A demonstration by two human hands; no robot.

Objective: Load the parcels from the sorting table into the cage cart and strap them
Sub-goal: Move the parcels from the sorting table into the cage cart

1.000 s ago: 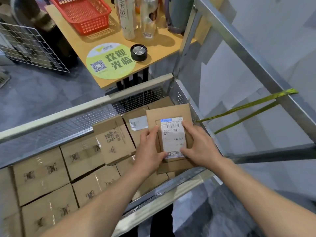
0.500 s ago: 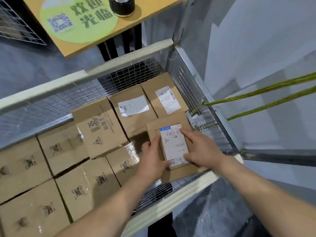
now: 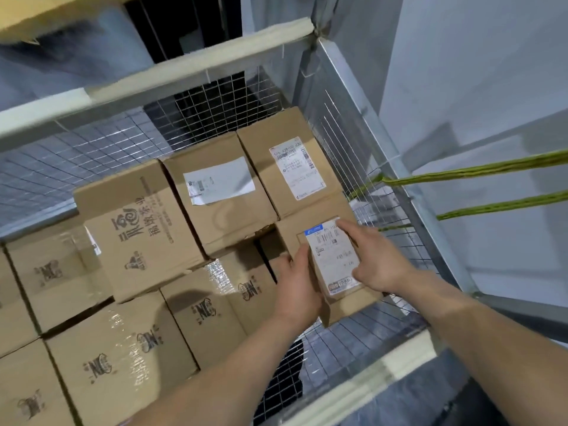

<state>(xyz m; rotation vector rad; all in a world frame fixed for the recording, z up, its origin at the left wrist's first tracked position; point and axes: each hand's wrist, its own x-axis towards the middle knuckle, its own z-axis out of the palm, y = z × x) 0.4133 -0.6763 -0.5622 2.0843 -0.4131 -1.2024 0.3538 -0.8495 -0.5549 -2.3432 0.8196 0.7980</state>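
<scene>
two hands hold the parcel [image 3: 335,256] at the near right corner of the cage cart [image 3: 384,167], left hand [image 3: 296,290] gripping its side, right hand [image 3: 378,259] flat on top; let go early, it may tip into the gap.

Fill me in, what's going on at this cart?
A person holds a small labelled parcel at the near right corner of the cage cart. The left hand grips its left edge and the right hand lies over its label. Cartons sit stacked beside it. Green straps run outside the right wall, not yet around the load.
</scene>
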